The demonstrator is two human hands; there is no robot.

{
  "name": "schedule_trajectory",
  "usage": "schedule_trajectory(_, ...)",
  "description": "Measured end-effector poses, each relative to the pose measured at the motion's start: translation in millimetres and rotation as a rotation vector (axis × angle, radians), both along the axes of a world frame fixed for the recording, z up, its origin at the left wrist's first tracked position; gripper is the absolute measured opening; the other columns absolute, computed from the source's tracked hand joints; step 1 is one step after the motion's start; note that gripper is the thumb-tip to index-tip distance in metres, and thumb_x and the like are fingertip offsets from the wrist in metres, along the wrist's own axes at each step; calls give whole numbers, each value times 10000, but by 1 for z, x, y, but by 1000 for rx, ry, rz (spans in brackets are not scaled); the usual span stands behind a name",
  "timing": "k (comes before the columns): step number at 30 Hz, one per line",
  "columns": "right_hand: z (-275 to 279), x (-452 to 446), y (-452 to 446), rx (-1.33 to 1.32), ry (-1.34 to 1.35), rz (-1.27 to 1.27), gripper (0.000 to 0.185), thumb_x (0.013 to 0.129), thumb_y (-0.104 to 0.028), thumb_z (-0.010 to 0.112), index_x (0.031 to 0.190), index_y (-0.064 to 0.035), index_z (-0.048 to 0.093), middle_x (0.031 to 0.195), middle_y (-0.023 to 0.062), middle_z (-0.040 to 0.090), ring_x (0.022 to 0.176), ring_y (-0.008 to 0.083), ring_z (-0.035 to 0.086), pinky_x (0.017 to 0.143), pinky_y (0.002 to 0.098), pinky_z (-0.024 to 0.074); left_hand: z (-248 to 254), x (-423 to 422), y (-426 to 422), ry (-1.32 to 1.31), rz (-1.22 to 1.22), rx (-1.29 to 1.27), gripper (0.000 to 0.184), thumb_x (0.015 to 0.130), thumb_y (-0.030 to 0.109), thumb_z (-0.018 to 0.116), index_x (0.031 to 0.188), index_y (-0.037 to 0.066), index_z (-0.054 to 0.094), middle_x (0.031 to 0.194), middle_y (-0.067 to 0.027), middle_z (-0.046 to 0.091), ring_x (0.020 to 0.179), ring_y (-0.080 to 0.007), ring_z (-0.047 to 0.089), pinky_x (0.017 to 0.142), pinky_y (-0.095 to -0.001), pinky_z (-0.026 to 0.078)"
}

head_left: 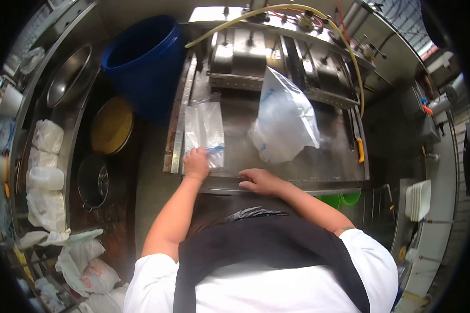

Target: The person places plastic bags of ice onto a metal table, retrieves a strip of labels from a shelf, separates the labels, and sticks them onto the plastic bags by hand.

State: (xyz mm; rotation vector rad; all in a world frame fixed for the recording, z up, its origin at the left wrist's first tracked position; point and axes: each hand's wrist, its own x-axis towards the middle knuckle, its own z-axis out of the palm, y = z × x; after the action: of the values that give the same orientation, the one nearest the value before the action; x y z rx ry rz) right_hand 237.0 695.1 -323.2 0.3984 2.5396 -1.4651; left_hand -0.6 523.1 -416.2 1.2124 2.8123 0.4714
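My left hand [196, 164] lies on the lower end of a flat stack of clear plastic bags [204, 125] at the left side of the metal table [235, 156]. Its fingers are close together on the plastic; whether they pinch it is hard to make out. Near the table's front edge, my right hand [258, 181] is held with thumb and fingers apart and nothing between them. Beyond it, a large translucent bag [284, 122] with blue print stands puffed up, its pointed top raised. Neither hand touches this bag.
A knife with an orange handle [360, 150] lies at the table's right edge. Metal burner units [245, 52] and a yellow hose [277, 7] are at the back. Left of the table are a blue barrel [151, 78], a yellow-filled round container [112, 125] and a dark pot [93, 182].
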Motion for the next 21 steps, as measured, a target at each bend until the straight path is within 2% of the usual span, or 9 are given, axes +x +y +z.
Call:
schedule_trajectory(4,1,13,4,15,-21,0,573,994,-371,728,1400,17,610,1307,242,695,1177,371,696,988,438,550,9,-7,10,-236,33,100,216,1033,242,601,1039,39,674,991,-210,719,958,-465,670,806,-555,519)
schedule_trajectory(6,1,16,5,-6,-8,-23,621,995,-377,726,1454,12,568,1374,251,661,1183,372,692,992,439,548,12,9,14,-264,6,131,236,1051,239,588,1017,15,655,884,-205,699,848,-433,684,770,-535,527)
schedule_trajectory(9,-2,21,2,-171,10,-196,761,988,-403,729,1565,-3,435,1547,262,516,1275,386,642,1059,447,516,19,55,17,-794,-246,227,263,1057,252,613,1079,0,686,825,-119,686,784,-232,668,737,-412,541)
schedule_trajectory(10,-23,24,5,10,97,-165,810,982,-421,729,1590,-7,390,1591,264,455,1323,399,606,1094,454,493,25,68,18,-986,-338,186,277,1058,255,621,1112,-4,700,826,-92,687,785,-171,653,733,-371,542)
schedule_trajectory(13,-34,37,12,192,35,-105,854,970,-445,730,1603,-8,361,1633,267,394,1406,425,532,1152,468,450,83,92,17,-1299,-254,41,300,1064,263,624,1162,-3,721,864,-75,717,809,-131,665,746,-340,547)
schedule_trajectory(14,-33,41,12,199,-113,-80,848,964,-453,730,1592,-4,378,1632,269,394,1440,438,494,1175,474,431,82,88,13,-1303,-235,40,300,1064,263,624,1162,-3,721,864,-75,717,809,-131,665,746,-340,547)
schedule_trajectory(16,-32,42,13,182,-125,-72,845,963,-456,727,1591,-6,383,1630,270,395,1439,446,492,1173,477,435,82,65,12,-863,-280,146,324,1035,273,626,1163,-10,719,1037,-247,743,977,-409,728,855,-466,557)
schedule_trajectory(19,-26,37,14,168,-144,-86,843,960,-448,729,1586,0,388,1618,279,409,1439,454,488,1176,478,433,75,23,2,-296,-131,294,459,983,303,704,1266,-57,668,1292,-283,683,1222,-443,626,1058,-498,497)
schedule_trajectory(21,-27,35,14,163,-155,-108,843,957,-437,734,1584,9,388,1609,286,421,1439,456,488,1181,477,428,51,-6,0,-95,-58,279,521,978,307,712,1339,-56,616,1314,-276,673,1241,-450,608,1073,-505,486)
